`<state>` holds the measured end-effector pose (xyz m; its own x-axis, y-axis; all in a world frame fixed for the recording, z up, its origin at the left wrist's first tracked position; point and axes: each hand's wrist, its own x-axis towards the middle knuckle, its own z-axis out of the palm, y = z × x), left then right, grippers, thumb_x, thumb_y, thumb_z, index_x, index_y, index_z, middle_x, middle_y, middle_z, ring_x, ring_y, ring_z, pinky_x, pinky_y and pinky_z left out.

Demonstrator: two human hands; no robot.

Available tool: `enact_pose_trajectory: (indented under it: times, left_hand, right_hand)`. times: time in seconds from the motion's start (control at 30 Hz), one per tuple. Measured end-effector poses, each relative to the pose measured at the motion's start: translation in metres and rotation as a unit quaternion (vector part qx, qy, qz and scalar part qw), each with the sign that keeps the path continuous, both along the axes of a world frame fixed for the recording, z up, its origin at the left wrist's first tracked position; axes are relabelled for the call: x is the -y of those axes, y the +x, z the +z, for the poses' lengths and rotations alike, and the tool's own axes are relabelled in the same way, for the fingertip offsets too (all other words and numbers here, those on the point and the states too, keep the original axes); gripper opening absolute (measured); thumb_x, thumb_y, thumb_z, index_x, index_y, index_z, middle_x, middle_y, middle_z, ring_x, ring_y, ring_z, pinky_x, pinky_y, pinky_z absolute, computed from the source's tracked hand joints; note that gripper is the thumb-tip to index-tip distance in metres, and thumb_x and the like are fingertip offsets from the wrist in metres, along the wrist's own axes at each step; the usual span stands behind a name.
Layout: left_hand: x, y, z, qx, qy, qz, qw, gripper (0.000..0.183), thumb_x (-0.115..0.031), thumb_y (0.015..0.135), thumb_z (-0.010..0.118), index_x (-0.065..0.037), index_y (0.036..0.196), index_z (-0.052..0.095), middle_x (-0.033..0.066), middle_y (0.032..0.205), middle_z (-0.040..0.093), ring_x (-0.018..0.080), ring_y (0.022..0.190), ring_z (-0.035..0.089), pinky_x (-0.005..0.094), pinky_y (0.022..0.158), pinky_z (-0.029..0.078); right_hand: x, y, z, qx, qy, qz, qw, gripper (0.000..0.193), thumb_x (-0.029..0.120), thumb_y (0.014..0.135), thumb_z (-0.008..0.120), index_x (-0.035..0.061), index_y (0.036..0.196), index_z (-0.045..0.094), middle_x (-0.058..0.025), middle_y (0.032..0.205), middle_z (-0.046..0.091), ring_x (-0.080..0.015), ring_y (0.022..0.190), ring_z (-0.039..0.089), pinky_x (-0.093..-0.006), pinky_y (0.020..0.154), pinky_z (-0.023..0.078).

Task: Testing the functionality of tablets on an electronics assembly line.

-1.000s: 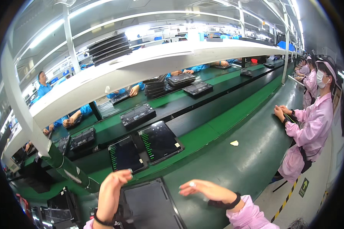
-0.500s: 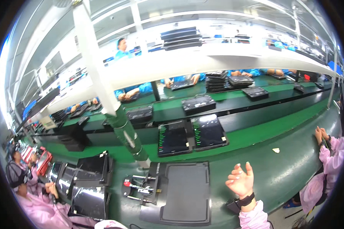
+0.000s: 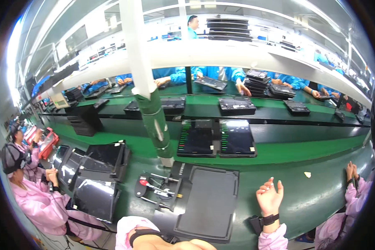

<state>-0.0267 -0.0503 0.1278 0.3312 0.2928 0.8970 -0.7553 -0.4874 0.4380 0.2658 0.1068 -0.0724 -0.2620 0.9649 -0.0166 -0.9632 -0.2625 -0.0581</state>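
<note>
My right hand [image 3: 270, 198] is raised over the green bench, palm up, with loosely curled fingers, the thumb apart and nothing in it. A black band with a small box is on its wrist. At the lower edge, my left hand [image 3: 189, 245] shows only in part, below a pink sleeve and a black strap; its fingers are out of sight. Between and beyond my hands lies a black fixture with a flat grey bed [image 3: 206, 202], bare on top. Joined to its left side is a clamp [image 3: 160, 189] with metal rods and a red-tipped handle.
Two dark screens [image 3: 195, 137] with green marks lie beyond the fixture. Stacked black panels [image 3: 95, 196] stand left, near a seated co-worker [image 3: 37, 200] in pink. A green-wrapped post [image 3: 154, 125] rises behind the clamp. Black units [image 3: 237, 105] line the conveyor; people in blue work opposite.
My left forearm and part of its hand have come into view at the lower edge. The view has turned left. Across the line, a co-worker's dark unit is now tilted up.
</note>
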Motion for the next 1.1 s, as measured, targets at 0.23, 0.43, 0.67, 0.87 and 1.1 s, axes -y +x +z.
enact_pose_trajectory:
  times: [0.23, 0.43, 0.67, 0.87, 1.1]
  left_hand:
    - [-0.023, 0.017, -0.051, 0.009, -0.284, -0.064, 0.957, 0.035, -0.024, 0.095, 0.049, -0.015, 0.128, 0.045, 0.0042, 0.084, 0.065, 0.0236, 0.082, 0.056, 0.0419, 0.085, 0.037]
    - [-0.036, 0.057, -0.120, -0.277, -0.325, 0.074, 0.901, 0.026, -0.021, 0.101, 0.045, 0.002, 0.104, 0.057, 0.0135, 0.094, 0.061, 0.0224, 0.092, 0.060, 0.0339, 0.085, 0.047]
    - [-0.068, 0.079, -0.168, -0.430, -0.162, 0.238, 0.856, 0.018, -0.008, 0.096, 0.047, -0.003, 0.098, 0.064, 0.0086, 0.088, 0.066, 0.0219, 0.085, 0.061, 0.0332, 0.078, 0.047]
    - [-0.078, 0.080, -0.173, -0.433, -0.013, 0.273, 0.859, 0.016, -0.006, 0.093, 0.050, -0.005, 0.093, 0.066, 0.0083, 0.084, 0.065, 0.0259, 0.080, 0.060, 0.0362, 0.075, 0.048]
    - [-0.074, 0.084, -0.152, -0.486, -0.082, 0.275, 0.826, 0.018, -0.008, 0.095, 0.048, -0.004, 0.096, 0.065, 0.0104, 0.088, 0.064, 0.0285, 0.082, 0.059, 0.0367, 0.077, 0.047]
  right_hand:
    - [-0.007, 0.001, -0.002, 0.009, -0.072, -0.018, 0.997, 0.030, 0.037, 0.087, 0.056, 0.0089, 0.098, 0.059, -0.0007, 0.075, 0.053, -0.0147, 0.071, 0.047, -0.0311, 0.070, 0.040]
    - [0.001, -0.005, 0.002, -0.008, -0.080, 0.031, 0.996, 0.023, 0.025, 0.083, 0.059, 0.0046, 0.093, 0.056, -0.0023, 0.073, 0.050, -0.0164, 0.070, 0.045, -0.0313, 0.072, 0.040]
    - [-0.007, -0.009, -0.015, -0.001, -0.009, 0.011, 1.000, 0.028, 0.028, 0.090, 0.056, 0.0024, 0.100, 0.061, -0.0058, 0.079, 0.057, -0.0180, 0.073, 0.053, -0.0313, 0.069, 0.044]
    - [-0.020, -0.008, -0.031, -0.006, -0.039, 0.017, 0.999, 0.032, 0.031, 0.091, 0.051, 0.0017, 0.100, 0.061, -0.0080, 0.082, 0.060, -0.0208, 0.073, 0.053, -0.0323, 0.071, 0.045]
    - [-0.028, -0.003, -0.053, -0.010, -0.041, -0.002, 0.999, 0.031, 0.031, 0.090, 0.052, 0.0029, 0.099, 0.062, -0.0073, 0.081, 0.060, -0.0207, 0.073, 0.053, -0.0323, 0.070, 0.045]
